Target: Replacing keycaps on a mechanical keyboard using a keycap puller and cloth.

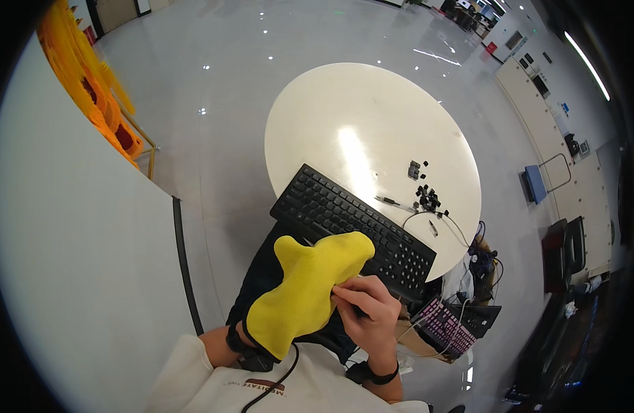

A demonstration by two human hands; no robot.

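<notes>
A yellow cloth (303, 289) covers my left hand, which is hidden beneath it; only the wrist with a black band (238, 344) shows. The cloth rests over the near left end of a black keyboard (358, 220). This keyboard lies slanted across the near edge of a round white table (358, 110). My right hand (368, 310) is right beside the cloth, fingers pinched on a small dark thing at the keyboard's near edge. Several loose black keycaps (427, 199) lie on the table beyond the keyboard, with a thin pen-like tool (393, 202) next to them.
A white partition (76, 241) stands close on my left, with orange-yellow material (90, 82) behind it. A second keyboard with pinkish keys (444, 327) and tangled cables (479, 255) sit lower right. Dark chairs (565, 248) and a blue cart (535, 182) stand further right.
</notes>
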